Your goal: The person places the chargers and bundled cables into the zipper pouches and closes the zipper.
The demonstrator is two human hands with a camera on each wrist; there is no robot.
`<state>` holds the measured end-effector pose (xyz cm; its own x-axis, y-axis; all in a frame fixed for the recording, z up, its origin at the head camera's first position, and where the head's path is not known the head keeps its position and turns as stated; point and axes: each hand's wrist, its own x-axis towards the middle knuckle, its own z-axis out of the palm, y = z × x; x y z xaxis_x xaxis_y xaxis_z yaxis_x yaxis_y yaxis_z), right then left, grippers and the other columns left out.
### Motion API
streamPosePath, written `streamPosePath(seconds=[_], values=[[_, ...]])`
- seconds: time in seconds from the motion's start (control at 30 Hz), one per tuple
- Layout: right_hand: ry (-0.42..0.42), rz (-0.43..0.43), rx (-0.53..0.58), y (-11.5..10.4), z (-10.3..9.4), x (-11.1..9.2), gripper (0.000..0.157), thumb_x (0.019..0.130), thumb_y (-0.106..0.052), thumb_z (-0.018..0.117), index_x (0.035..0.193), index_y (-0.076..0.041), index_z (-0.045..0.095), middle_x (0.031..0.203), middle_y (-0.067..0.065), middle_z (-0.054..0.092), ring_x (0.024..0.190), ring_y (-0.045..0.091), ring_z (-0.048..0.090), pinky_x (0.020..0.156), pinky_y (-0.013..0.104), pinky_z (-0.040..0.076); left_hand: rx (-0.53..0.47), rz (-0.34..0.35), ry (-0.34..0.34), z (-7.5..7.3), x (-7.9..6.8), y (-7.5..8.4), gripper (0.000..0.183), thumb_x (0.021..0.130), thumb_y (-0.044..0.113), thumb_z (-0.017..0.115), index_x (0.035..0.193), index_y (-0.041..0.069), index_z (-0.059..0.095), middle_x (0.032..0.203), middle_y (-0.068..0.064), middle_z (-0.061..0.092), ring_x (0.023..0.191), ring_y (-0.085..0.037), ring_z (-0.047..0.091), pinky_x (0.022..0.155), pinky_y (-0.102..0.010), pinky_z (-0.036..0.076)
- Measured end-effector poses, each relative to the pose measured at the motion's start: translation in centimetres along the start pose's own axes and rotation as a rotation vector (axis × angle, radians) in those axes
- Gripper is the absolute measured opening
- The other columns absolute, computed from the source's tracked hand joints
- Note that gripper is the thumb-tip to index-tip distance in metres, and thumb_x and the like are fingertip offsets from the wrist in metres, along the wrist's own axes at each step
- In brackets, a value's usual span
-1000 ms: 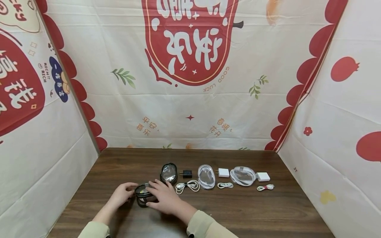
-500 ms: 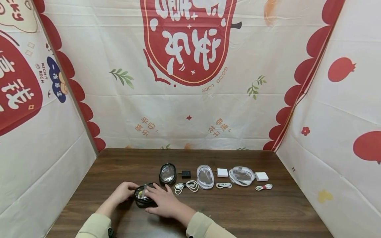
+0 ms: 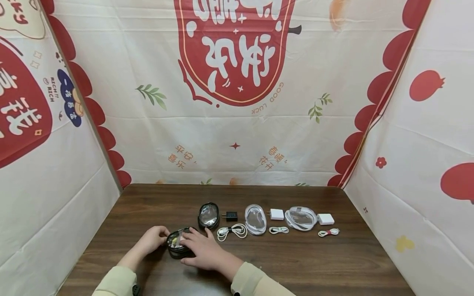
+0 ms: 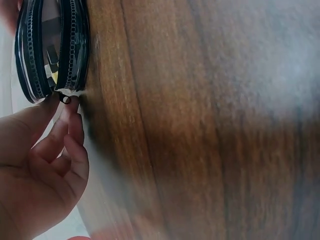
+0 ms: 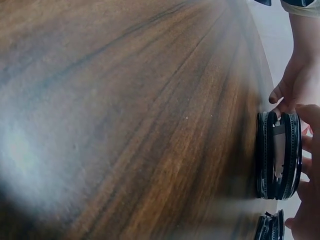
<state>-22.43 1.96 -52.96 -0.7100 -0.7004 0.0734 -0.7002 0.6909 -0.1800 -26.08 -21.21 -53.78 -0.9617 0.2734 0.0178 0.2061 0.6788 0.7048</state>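
Observation:
A clear oval zip pouch with black trim (image 3: 175,245) lies near the left front of the table, under both hands. At its left end my left hand (image 3: 152,239) pinches the small zipper pull (image 4: 65,99) between thumb and finger. My right hand (image 3: 207,248) rests on top, fingers spread over the lid and covering its right part. Both wrist views show the zipper tapes apart, with a gap at the side. Inside, something pale (image 5: 279,150) and a bit of yellow (image 4: 54,76) show through.
Behind are a second black-trimmed pouch (image 3: 209,216), a black charger plug (image 3: 231,216) and a tied cable (image 3: 237,231). Farther right lie two white-trimmed pouches (image 3: 255,220) (image 3: 301,218), white chargers (image 3: 276,214) (image 3: 326,219) and small tied cables (image 3: 278,230) (image 3: 328,232). Printed cloth walls surround the table.
The pouch's upper half, raised and tilted a second ago, now lies flatter under my right hand. My left hand stays at the left end. The last half second shows hardly any movement.

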Motion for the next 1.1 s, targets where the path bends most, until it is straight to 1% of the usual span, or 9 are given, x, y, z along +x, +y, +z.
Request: streamPosePath(seconds=[0.03, 0.2, 0.27, 0.37, 0.57, 0.77, 0.87, 0.97, 1.1], values=[[0.0, -0.007, -0.014, 0.0, -0.1, 0.1, 0.055, 0.093, -0.055, 0.055, 0.142, -0.03, 0.049, 0.15, -0.01, 0.039, 0.143, 0.016, 0.025, 0.106, 0.063, 0.026, 0.018, 0.026, 0.004, 0.0, 0.0, -0.1, 0.012, 0.077, -0.006, 0.068, 0.077, 0.005, 0.064, 0.07, 0.002, 0.059, 0.065, -0.012, 0.052, 0.062, -0.031, 0.044], [-0.007, -0.047, -0.063, -0.1, -0.3, 0.2, 0.058, 0.093, -0.056, 0.056, 0.144, -0.031, 0.046, 0.147, -0.008, 0.043, 0.142, 0.02, 0.027, 0.106, 0.062, 0.028, 0.093, 0.046, -0.003, -0.2, 0.0, 0.1, 0.012, 0.078, -0.004, 0.069, 0.076, 0.007, 0.065, 0.073, 0.004, 0.06, 0.069, -0.012, 0.054, 0.065, -0.035, 0.046], [-0.008, -0.06, -0.074, -0.2, -0.4, 0.2, 0.059, 0.093, -0.056, 0.056, 0.144, -0.03, 0.046, 0.147, -0.007, 0.042, 0.142, 0.021, 0.027, 0.105, 0.062, 0.028, 0.126, 0.005, -0.005, -0.2, 0.0, 0.4, 0.01, 0.078, -0.003, 0.071, 0.078, 0.007, 0.067, 0.077, 0.002, 0.063, 0.074, -0.015, 0.056, 0.071, -0.038, 0.048], [-0.021, -0.068, -0.073, -0.2, -0.4, 0.2, 0.059, 0.092, -0.057, 0.055, 0.144, -0.03, 0.047, 0.151, -0.008, 0.037, 0.143, 0.02, 0.025, 0.106, 0.062, 0.027, 0.166, -0.017, -0.01, -0.2, -0.1, 0.7, 0.009, 0.079, -0.001, 0.072, 0.081, 0.007, 0.07, 0.083, 0.0, 0.067, 0.081, -0.019, 0.06, 0.076, -0.041, 0.049], [-0.066, -0.044, -0.049, 0.0, 0.2, 0.3, 0.061, 0.092, -0.06, 0.053, 0.146, -0.033, 0.042, 0.154, -0.014, 0.031, 0.143, 0.015, 0.024, 0.108, 0.062, 0.024, 0.253, 0.027, -0.03, -0.1, -0.2, 0.7, 0.002, 0.082, 0.005, 0.074, 0.081, 0.004, 0.072, 0.085, -0.002, 0.066, 0.087, -0.026, 0.063, 0.082, -0.046, 0.05], [-0.07, -0.041, -0.109, 0.2, 1.0, 0.3, 0.067, 0.091, -0.065, 0.05, 0.151, -0.037, 0.033, 0.156, -0.017, 0.027, 0.143, 0.012, 0.023, 0.108, 0.062, 0.024, 0.375, 0.075, -0.038, -0.1, -0.4, 1.0, 0.01, 0.085, 0.002, 0.069, 0.078, 0.01, 0.068, 0.08, 0.001, 0.064, 0.08, -0.022, 0.062, 0.077, -0.044, 0.051], [-0.075, -0.043, -0.133, 0.2, 1.0, 0.2, 0.07, 0.09, -0.067, 0.049, 0.152, -0.037, 0.03, 0.157, -0.017, 0.025, 0.144, 0.011, 0.021, 0.107, 0.062, 0.025, 0.415, 0.068, -0.041, -0.2, -0.6, 1.1, 0.01, 0.087, 0.003, 0.067, 0.081, 0.012, 0.067, 0.08, 0.001, 0.065, 0.079, -0.021, 0.063, 0.076, -0.045, 0.051], [-0.083, -0.04, -0.145, 0.1, 1.0, 0.3, 0.073, 0.09, -0.067, 0.049, 0.152, -0.037, 0.029, 0.157, -0.016, 0.023, 0.144, 0.012, 0.021, 0.108, 0.062, 0.025, 0.428, 0.069, -0.038, -0.3, -0.9, 1.4, 0.013, 0.086, 0.002, 0.066, 0.08, 0.013, 0.065, 0.076, 0.003, 0.063, 0.072, -0.018, 0.061, 0.07, -0.043, 0.05], [-0.09, -0.027, -0.152, 0.0, 0.8, 0.3, 0.074, 0.089, -0.068, 0.05, 0.152, -0.037, 0.028, 0.157, -0.016, 0.024, 0.143, 0.012, 0.022, 0.108, 0.061, 0.024, 0.39, 0.04, -0.058, -0.5, -1.3, 1.6, 0.02, 0.085, -0.002, 0.063, 0.074, 0.014, 0.059, 0.063, 0.005, 0.054, 0.059, -0.013, 0.05, 0.058, -0.035, 0.044]])
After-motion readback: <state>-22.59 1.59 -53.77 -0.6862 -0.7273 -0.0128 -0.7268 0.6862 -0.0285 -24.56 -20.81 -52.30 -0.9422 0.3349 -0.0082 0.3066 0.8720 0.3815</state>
